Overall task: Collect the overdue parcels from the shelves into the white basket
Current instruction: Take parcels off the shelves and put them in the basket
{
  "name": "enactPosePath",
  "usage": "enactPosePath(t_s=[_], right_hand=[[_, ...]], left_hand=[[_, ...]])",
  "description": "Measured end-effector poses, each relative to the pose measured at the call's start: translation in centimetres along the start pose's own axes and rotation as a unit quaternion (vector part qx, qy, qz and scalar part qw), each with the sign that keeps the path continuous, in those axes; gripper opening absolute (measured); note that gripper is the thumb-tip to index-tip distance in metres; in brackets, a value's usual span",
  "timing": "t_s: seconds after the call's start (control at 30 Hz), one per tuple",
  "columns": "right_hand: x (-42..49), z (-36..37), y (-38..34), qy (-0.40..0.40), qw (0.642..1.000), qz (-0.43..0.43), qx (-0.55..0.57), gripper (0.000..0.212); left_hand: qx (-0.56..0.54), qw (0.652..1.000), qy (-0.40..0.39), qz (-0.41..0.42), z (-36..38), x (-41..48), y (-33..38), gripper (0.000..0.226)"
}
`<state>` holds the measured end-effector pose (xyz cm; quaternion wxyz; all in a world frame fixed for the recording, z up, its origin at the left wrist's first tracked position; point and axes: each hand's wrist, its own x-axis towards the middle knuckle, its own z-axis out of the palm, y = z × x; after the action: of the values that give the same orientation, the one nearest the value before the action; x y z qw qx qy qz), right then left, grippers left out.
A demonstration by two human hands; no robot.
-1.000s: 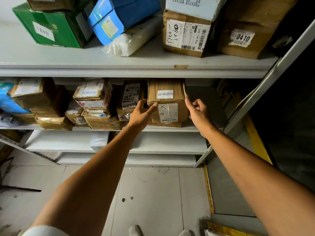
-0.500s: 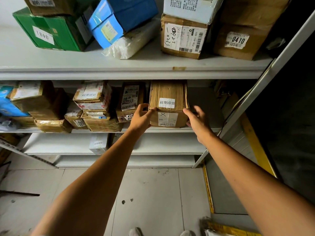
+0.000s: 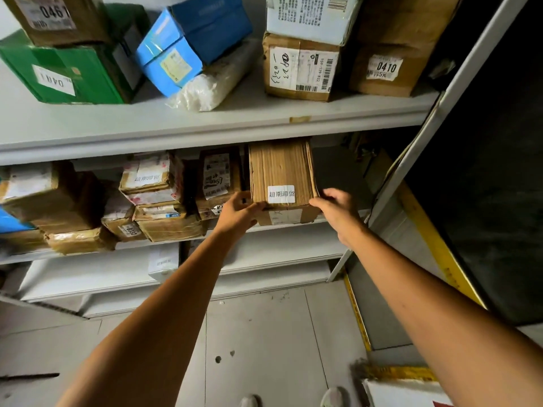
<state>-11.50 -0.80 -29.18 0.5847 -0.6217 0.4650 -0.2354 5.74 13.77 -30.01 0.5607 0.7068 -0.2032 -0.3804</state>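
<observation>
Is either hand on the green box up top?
No: left hand and right hand both hold the brown box one shelf below the green box.

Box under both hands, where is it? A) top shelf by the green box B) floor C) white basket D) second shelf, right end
D: left hand and right hand grip the brown box at the right end of the second shelf, below the top shelf.

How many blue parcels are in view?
2. One blue box on the top shelf, beside the green box; one blue parcel one level down at far left, partly cut off. Others may be hidden.
</observation>
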Motion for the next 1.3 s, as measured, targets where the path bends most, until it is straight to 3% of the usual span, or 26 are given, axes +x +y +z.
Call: enactPosePath(t_s=[0.3,0.43,0.97,1.3], right_hand=[[-4.8,-0.4,1.5,0.097,0.995,0.001,0.038,0.055],[-8.0,-2.0,1.8,0.132,0.989,-0.007,0.060,0.051],[-18.8,-11.4,6.0,0.225,0.973,0.009,0.055,0.055],[-25.4,-12.6,9.0,0.256,0.963,0.030,0.079,0.048]], left_hand=[[0.011,0.995,-0.091,0.028,-0.6,-1.0,0.5,0.043],[-0.009,0.990,-0.137,0.017,0.8,-2.3,1.0,0.054],[0.031,0.974,-0.224,0.021,9.6,-10.9,0.8,0.047],[0.072,0.949,-0.308,0.002,11.7,-15.0,-0.8,0.048]])
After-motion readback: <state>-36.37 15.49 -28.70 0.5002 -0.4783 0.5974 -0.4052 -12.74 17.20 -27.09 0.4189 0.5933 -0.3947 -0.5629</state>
